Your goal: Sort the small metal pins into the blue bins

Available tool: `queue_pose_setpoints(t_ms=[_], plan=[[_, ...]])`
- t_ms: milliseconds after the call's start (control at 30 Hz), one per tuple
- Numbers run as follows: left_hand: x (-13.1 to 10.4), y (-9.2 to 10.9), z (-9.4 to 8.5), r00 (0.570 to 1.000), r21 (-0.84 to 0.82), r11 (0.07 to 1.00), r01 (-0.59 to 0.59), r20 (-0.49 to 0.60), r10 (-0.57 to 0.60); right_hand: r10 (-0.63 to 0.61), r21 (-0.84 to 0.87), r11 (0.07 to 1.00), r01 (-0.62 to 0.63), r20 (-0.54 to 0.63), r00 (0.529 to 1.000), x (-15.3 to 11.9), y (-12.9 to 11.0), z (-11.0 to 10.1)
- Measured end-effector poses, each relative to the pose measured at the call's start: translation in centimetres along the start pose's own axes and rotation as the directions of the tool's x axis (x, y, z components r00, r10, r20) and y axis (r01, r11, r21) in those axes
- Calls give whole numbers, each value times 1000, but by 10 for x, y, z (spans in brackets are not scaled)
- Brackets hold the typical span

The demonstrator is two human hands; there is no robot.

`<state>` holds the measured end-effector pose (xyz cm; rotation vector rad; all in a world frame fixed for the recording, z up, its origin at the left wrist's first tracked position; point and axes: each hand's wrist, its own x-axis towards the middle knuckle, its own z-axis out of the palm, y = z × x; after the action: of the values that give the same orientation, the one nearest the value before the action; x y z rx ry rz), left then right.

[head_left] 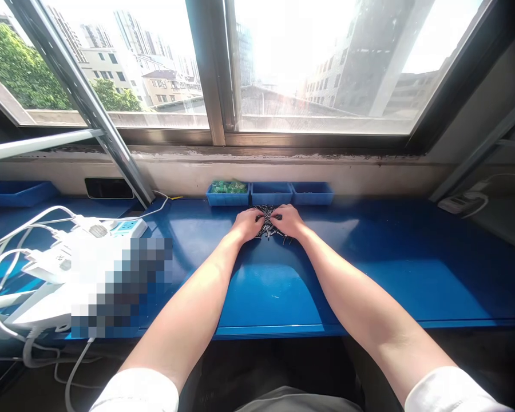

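A heap of small metal screws [268, 229], dark and silver, lies on the blue tabletop [274, 286] just in front of the small bins. My left hand [248, 225] is at the heap's left side, its fingers curled and closed among the screws. From the right, my right hand [288, 220] reaches into the same heap, fingertips pinched together close to the left ones. Single screws between the fingertips are too small to make out clearly. A few screws stick out below the right hand.
Behind the heap stand three blue bins: the left bin [227, 197] holds green plastic packets, beside a middle bin [271, 195] and a right bin [312, 194]. A power strip [129, 229] with white plugs and cables lies left. A phone [109, 187] leans near the wall.
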<state>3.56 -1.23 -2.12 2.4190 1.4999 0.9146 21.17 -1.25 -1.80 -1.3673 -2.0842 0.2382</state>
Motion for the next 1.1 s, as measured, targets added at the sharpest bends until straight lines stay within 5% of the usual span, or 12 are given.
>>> queue_pose_setpoints(t_ms=[667, 867, 1100], plan=[[-1, 0, 0, 1000, -7, 1000, -25, -11, 25, -84, 26, 996, 85, -38, 996, 0, 1, 3], [-3, 5, -5, 993, -27, 999, -46, -107, 43, -75, 129, 987, 101, -195, 978, 0, -6, -1], [-3, 19, -12, 975, -72, 982, -174, -149, 162, -1, 337, 940, 45, -129, 992, -3, -15, -7]])
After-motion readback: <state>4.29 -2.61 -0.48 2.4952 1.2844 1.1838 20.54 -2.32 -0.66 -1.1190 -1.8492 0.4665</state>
